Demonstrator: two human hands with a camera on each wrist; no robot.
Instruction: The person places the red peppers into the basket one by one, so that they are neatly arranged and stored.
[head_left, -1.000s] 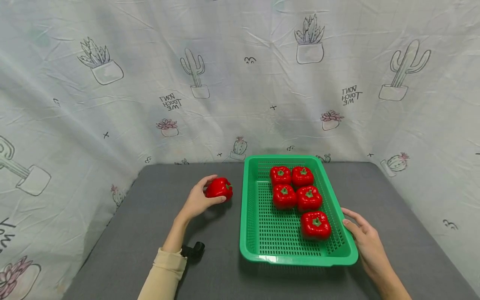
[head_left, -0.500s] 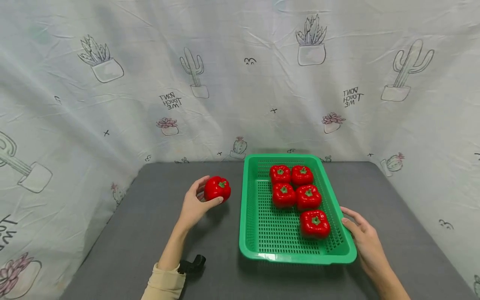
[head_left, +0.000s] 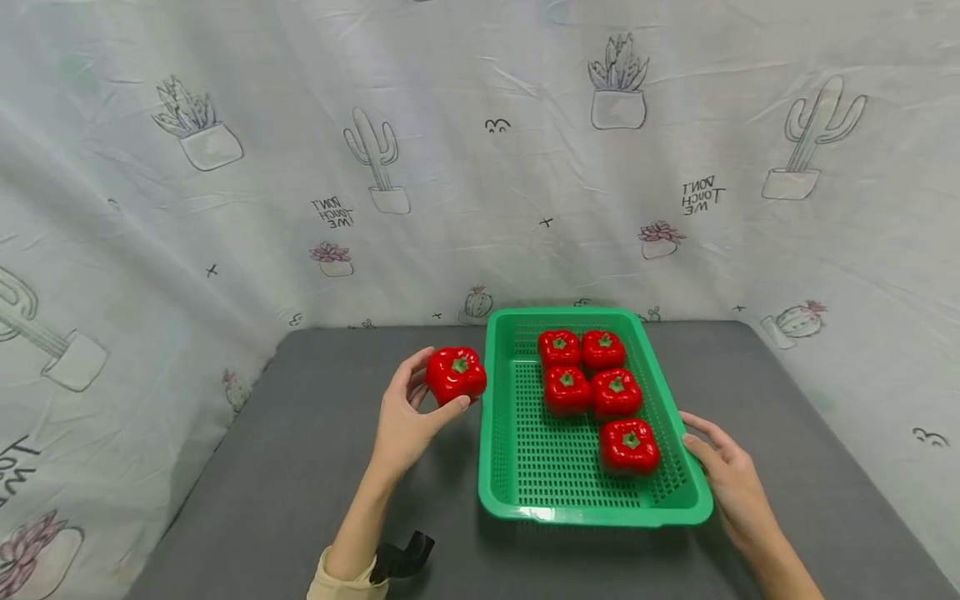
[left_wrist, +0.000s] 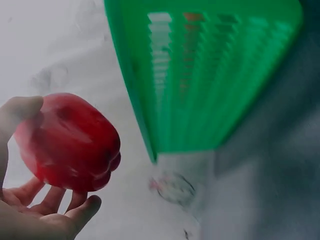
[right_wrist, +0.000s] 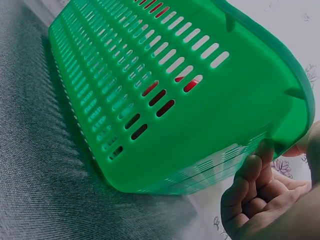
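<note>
My left hand [head_left: 405,429] holds a glossy red bell pepper [head_left: 455,377] between thumb and fingers, stem side up, just left of the green plastic basket [head_left: 592,515]. In the left wrist view the pepper [left_wrist: 70,142] sits in the spread grasp, apart from the basket's slotted wall [left_wrist: 200,100]. At the basket's right side my right hand [head_left: 727,479] grips the rim, thumb on top. The right wrist view shows its fingers [right_wrist: 252,172] curled under that rim. Several more red peppers [head_left: 615,393] stand inside the basket, grouped toward its right and far parts.
The table [head_left: 292,467] has a dark grey cover. Behind it and along the sides hangs a pale curtain [head_left: 450,167] with cactus drawings. A black strap [head_left: 403,557] sits at my left wrist, beside a beige sleeve [head_left: 345,583].
My left hand has raised the pepper off the table, turned its stem upward and carried it right, up to the basket's left rim. The right hand stays at the basket's rim.
</note>
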